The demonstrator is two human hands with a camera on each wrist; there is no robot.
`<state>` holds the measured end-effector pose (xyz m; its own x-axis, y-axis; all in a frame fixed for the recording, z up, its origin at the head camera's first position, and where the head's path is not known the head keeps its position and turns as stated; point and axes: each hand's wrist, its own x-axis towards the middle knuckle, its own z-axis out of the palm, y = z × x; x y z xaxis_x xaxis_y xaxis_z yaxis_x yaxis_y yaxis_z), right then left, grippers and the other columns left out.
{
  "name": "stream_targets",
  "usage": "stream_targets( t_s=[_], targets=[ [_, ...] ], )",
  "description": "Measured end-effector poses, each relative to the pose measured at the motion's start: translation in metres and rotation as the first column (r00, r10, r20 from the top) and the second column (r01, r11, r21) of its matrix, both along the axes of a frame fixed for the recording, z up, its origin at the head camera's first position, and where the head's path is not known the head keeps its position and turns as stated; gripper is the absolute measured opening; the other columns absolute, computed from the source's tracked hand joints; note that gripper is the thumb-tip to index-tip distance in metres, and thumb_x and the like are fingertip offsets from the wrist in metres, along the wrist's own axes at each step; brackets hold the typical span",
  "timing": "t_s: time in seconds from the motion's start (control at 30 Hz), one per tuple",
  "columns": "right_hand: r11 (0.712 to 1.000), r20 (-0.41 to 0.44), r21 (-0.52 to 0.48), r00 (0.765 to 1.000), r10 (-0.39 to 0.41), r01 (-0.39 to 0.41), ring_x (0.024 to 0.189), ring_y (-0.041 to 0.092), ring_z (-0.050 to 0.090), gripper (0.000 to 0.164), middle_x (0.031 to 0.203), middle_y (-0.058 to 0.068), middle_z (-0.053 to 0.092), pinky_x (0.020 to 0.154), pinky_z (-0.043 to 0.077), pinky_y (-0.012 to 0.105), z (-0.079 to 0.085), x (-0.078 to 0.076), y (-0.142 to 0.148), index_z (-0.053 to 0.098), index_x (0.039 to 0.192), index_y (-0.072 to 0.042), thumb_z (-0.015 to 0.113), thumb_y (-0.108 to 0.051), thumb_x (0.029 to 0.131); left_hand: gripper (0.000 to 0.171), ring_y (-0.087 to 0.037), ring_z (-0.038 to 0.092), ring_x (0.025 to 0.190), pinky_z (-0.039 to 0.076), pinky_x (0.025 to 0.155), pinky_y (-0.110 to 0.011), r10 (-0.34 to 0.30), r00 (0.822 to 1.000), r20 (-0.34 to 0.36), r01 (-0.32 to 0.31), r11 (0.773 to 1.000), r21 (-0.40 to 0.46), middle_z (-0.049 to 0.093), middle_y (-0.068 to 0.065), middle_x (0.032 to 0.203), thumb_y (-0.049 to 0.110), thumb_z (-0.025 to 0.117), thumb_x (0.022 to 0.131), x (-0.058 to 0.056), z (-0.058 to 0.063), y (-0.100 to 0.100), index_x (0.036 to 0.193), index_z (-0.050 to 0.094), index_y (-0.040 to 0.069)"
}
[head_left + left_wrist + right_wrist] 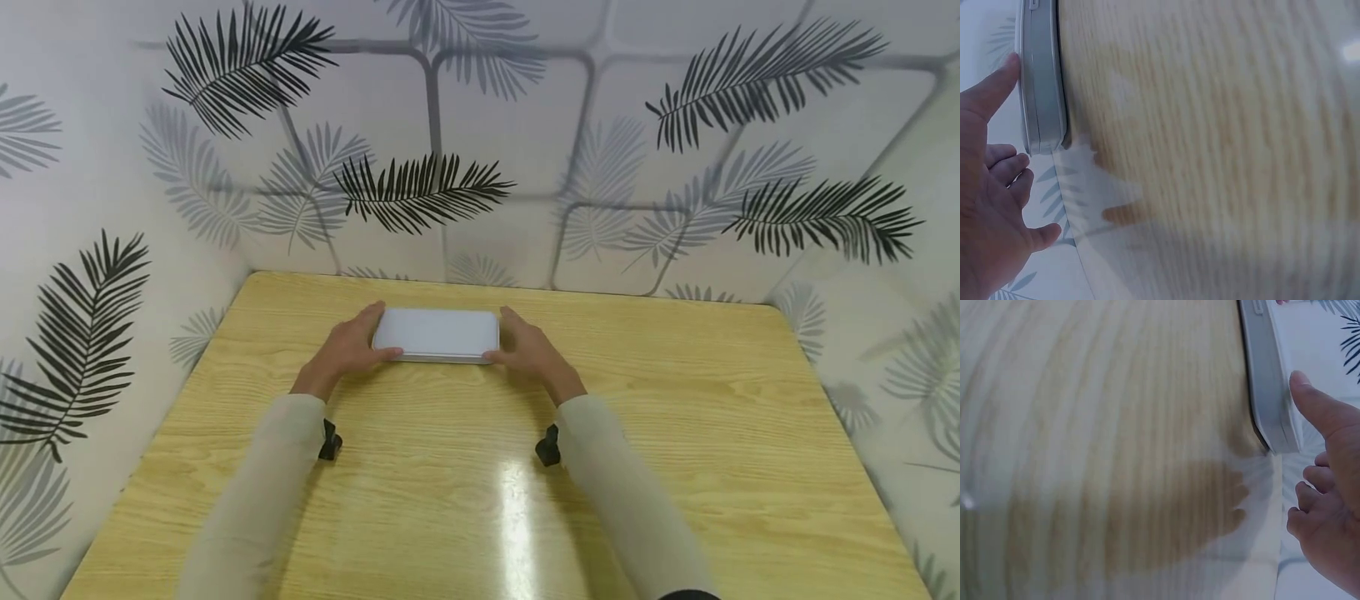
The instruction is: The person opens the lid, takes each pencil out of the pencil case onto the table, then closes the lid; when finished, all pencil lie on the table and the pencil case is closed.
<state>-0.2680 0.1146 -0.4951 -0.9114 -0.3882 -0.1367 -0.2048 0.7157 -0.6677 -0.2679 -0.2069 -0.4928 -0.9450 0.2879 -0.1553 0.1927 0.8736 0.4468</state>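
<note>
A flat white rectangular case [437, 332] with rounded corners lies lengthwise near the far side of the wooden table. Its grey side wall [1044, 94] and a small clasp [1258, 306] show in the wrist views. My left hand [349, 343] holds the case's left end, thumb on the front corner and fingers toward the back corner. At the opposite end my right hand [531, 350] holds it the same way. Both thumbs touch the lid's edge in the wrist views, and the other fingers of each hand are bent beyond the end of the case.
The wooden table [435, 467] meets a pale wall [510, 242] patterned with dark and grey leaves behind the case. Small black devices [330, 440] sit at the wrists, at the cuffs of the light sleeves. Light glares on the tabletop between the arms.
</note>
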Motion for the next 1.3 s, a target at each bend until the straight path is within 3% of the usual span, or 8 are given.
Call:
stream_targets(
  t_s=[0.1, 0.23, 0.47, 0.57, 0.97, 1.23, 1.3],
  targets=[
    [1.0, -0.011, -0.007, 1.0, 0.024, -0.024, 0.132, 0.026, 0.04, 0.069, 0.144, 0.013, 0.04, 0.113, 0.032, 0.041, -0.004, 0.001, -0.006, 0.034, 0.137, -0.007, 0.07, -0.034, 0.085, 0.094, -0.034, 0.018, 0.146, 0.02, 0.118, -0.048, 0.015, 0.999, 0.034, -0.016, 0.999, 0.028, 0.015, -0.014, 0.16, 0.049, 0.062, 0.087, 0.004, 0.0, 0.001, 0.153, 0.011, 0.007],
    [0.999, -0.044, 0.01, 0.998, 0.039, -0.039, 0.111, 0.023, 0.048, 0.052, 0.125, 0.01, 0.05, 0.1, 0.042, 0.039, -0.008, 0.001, -0.009, 0.037, 0.121, -0.011, 0.069, -0.032, 0.086, 0.093, -0.032, 0.019, 0.146, 0.021, 0.118, -0.048, 0.03, 0.998, 0.055, -0.033, 0.997, 0.066, 0.015, -0.011, 0.16, 0.048, 0.063, 0.087, 0.008, 0.0, 0.001, 0.154, 0.011, 0.01],
    [0.999, -0.047, 0.01, 0.998, 0.04, -0.039, 0.113, 0.022, 0.05, 0.053, 0.125, 0.009, 0.052, 0.099, 0.043, 0.038, -0.006, 0.003, -0.005, 0.039, 0.124, -0.009, 0.07, -0.031, 0.086, 0.095, -0.034, 0.024, 0.144, 0.024, 0.117, -0.048, 0.021, 1.0, 0.006, -0.022, 0.999, 0.034, 0.02, -0.013, 0.159, 0.051, 0.065, 0.085, 0.008, -0.003, 0.006, 0.153, 0.014, 0.009],
    [0.999, -0.05, 0.035, 0.998, 0.036, -0.035, 0.106, 0.023, 0.051, 0.052, 0.117, 0.011, 0.054, 0.092, 0.045, 0.037, -0.003, 0.006, 0.001, 0.041, 0.12, -0.008, 0.071, -0.032, 0.085, 0.096, -0.034, 0.026, 0.143, 0.025, 0.117, -0.047, 0.012, 1.0, -0.017, -0.012, 1.0, 0.01, 0.023, -0.013, 0.158, 0.052, 0.065, 0.083, 0.009, -0.005, 0.012, 0.152, 0.017, 0.007],
    [0.97, -0.123, 0.236, 0.988, 0.089, -0.058, 0.081, 0.019, 0.047, 0.05, 0.093, 0.007, 0.054, 0.076, 0.044, 0.033, 0.004, 0.028, 0.033, 0.045, 0.108, -0.009, 0.075, -0.038, 0.08, 0.097, -0.031, 0.031, 0.142, 0.028, 0.116, -0.044, -0.026, 0.999, -0.03, 0.028, 0.999, 0.041, 0.029, -0.013, 0.155, 0.049, 0.071, 0.08, 0.026, -0.006, 0.047, 0.151, 0.022, 0.004],
    [0.964, -0.153, 0.261, 0.983, 0.097, -0.055, 0.082, 0.02, 0.048, 0.052, 0.096, 0.007, 0.056, 0.078, 0.046, 0.034, 0.006, 0.044, 0.056, 0.046, 0.11, -0.008, 0.076, -0.038, 0.079, 0.098, -0.03, 0.034, 0.141, 0.03, 0.116, -0.041, -0.041, 0.997, -0.059, 0.043, 0.999, 0.023, 0.033, -0.013, 0.154, 0.052, 0.072, 0.078, 0.036, -0.008, 0.069, 0.15, 0.025, 0.004],
    [0.963, -0.165, 0.265, 0.981, 0.098, -0.052, 0.086, 0.022, 0.053, 0.055, 0.103, 0.01, 0.059, 0.081, 0.048, 0.036, 0.006, 0.048, 0.061, 0.046, 0.112, -0.007, 0.076, -0.039, 0.079, 0.098, -0.029, 0.034, 0.14, 0.031, 0.115, -0.041, -0.043, 0.997, -0.065, 0.045, 0.999, 0.023, 0.033, -0.012, 0.154, 0.053, 0.072, 0.078, 0.039, -0.008, 0.074, 0.15, 0.026, 0.004]
  ],
)
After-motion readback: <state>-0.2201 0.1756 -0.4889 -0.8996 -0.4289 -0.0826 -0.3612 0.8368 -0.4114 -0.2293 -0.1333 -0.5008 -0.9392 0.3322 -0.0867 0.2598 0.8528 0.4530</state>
